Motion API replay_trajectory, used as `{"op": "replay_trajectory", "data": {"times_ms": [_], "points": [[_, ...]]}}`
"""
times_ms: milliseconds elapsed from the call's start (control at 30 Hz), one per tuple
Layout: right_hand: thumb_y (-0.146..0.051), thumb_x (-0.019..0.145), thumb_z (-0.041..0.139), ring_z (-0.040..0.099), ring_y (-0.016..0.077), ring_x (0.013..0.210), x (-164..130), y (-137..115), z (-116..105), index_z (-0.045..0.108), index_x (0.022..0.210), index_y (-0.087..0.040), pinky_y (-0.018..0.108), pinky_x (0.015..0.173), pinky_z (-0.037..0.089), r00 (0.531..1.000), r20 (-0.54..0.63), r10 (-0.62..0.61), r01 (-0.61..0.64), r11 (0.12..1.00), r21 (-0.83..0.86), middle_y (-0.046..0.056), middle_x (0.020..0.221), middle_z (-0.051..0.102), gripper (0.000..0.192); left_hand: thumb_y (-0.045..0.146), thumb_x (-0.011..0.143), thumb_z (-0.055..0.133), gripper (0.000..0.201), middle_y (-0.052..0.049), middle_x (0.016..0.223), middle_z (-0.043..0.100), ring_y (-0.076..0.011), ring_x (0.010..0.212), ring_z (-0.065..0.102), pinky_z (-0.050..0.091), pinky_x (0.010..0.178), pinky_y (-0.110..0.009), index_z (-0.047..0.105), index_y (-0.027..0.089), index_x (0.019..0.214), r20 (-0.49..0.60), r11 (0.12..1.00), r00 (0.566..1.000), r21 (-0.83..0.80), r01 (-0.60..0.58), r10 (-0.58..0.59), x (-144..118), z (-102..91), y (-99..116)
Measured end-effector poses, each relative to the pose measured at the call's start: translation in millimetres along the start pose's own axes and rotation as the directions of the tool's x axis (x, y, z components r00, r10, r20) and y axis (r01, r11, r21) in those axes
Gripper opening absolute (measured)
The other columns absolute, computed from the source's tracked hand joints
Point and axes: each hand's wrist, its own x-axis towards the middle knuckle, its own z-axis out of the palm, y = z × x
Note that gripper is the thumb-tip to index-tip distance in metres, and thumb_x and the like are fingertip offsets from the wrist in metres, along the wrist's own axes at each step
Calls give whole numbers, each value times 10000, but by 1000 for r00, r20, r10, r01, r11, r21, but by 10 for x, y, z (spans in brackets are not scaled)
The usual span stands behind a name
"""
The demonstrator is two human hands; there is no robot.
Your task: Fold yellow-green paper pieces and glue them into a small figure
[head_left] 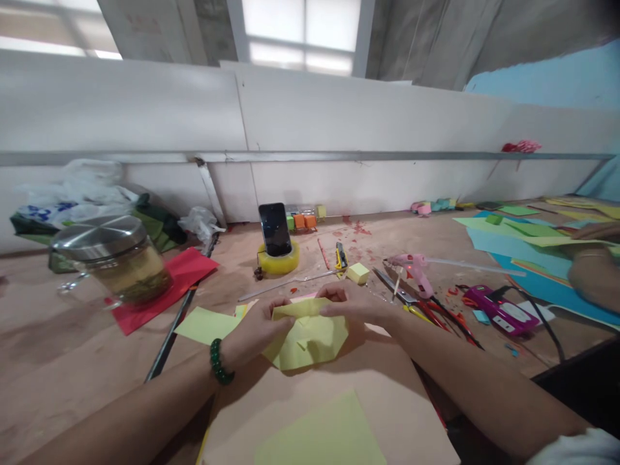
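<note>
Between my two hands is a creased sheet of yellow paper [320, 345], its far edge raised and bent. My left hand [264, 328] pinches the left part of that edge; a green bead bracelet circles the wrist. With thumb and fingers, my right hand [346, 307] grips the right part. Under the paper lies a stack of pale pink sheets [314, 400], with another flat yellow sheet [322, 436] on its near end. A loose yellow piece [206, 325] rests left of my left hand. Beyond my right hand sits a small folded yellow cube [358, 273].
A glass tea mug [126, 271] stands on red paper at left. A phone [275, 229] leans on a yellow tape roll [278, 259]. At right are scissors [394, 287], a pink glue gun [414, 270], a purple device [501, 310] and another person's hand [595, 271] by coloured sheets.
</note>
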Motion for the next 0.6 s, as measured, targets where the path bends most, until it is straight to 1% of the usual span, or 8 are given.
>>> {"op": "replay_trajectory", "data": {"times_ms": [100, 167, 233, 333, 400, 467, 533, 600], "points": [[-304, 644, 733, 546, 115, 596, 4, 33, 37, 680, 764, -149, 195, 513, 391, 999, -42, -9, 6, 998, -59, -15, 654, 611, 203, 298, 605, 650, 202, -6, 690, 657, -163, 592, 598, 461, 542, -254, 623, 161, 752, 73, 1000, 997, 12, -23, 22, -8, 27, -6], [-273, 667, 692, 529, 111, 559, 8, 70, 67, 684, 722, -141, 191, 481, 368, 998, -66, -16, 8, 994, -111, -18, 602, 597, 143, 311, 614, 634, 203, -18, 705, 660, -167, 600, 594, 457, 541, -255, 617, 160, 747, 82, 999, 996, 29, -35, 32, -6, 35, -23], [-255, 683, 653, 521, 110, 550, 13, 103, 91, 686, 696, -137, 192, 480, 363, 994, -98, -40, 25, 989, -148, -19, 583, 591, 123, 317, 614, 622, 196, -20, 699, 653, -165, 600, 580, 446, 535, -252, 612, 161, 732, 64, 997, 997, 51, -53, 49, 5, 32, -43], [-238, 690, 638, 531, 113, 587, 20, 138, 114, 703, 736, -141, 199, 525, 382, 982, -140, -127, 101, 979, -174, -19, 620, 611, 125, 299, 606, 606, 173, -3, 652, 631, -157, 587, 561, 431, 536, -246, 620, 164, 712, 59, 995, 996, 73, -68, 63, 21, 18, -57], [-222, 703, 626, 547, 116, 612, 22, 164, 126, 717, 785, -152, 203, 552, 394, 976, -144, -164, 139, 976, -166, -17, 655, 635, 141, 271, 599, 592, 158, 7, 638, 625, -152, 583, 558, 429, 547, -245, 629, 165, 709, 68, 995, 996, 76, -64, 59, 25, 14, -51], [-209, 716, 617, 570, 121, 636, 22, 198, 136, 730, 820, -162, 207, 573, 409, 975, -129, -181, 162, 976, -147, -10, 692, 663, 160, 249, 584, 586, 160, 11, 647, 629, -151, 589, 564, 432, 555, -244, 634, 167, 713, 61, 997, 997, 63, -49, 45, 25, 14, -40], [-207, 723, 617, 598, 133, 676, 25, 232, 141, 742, 848, -170, 213, 596, 429, 974, -117, -194, 179, 976, -126, 3, 742, 690, 180, 237, 574, 587, 192, 11, 671, 640, -155, 604, 578, 436, 556, -243, 640, 169, 745, 46, 999, 999, 34, -15, 13, 23, 9, -34], [-217, 723, 622, 618, 143, 703, 34, 260, 138, 753, 861, -176, 221, 609, 448, 974, -111, -199, 189, 978, -92, 14, 776, 708, 194, 221, 566, 591, 240, 9, 683, 652, -155, 604, 586, 432, 545, -237, 649, 170, 793, 53, 1000, 998, 9, 21, -21, 26, -6, -35]]}}
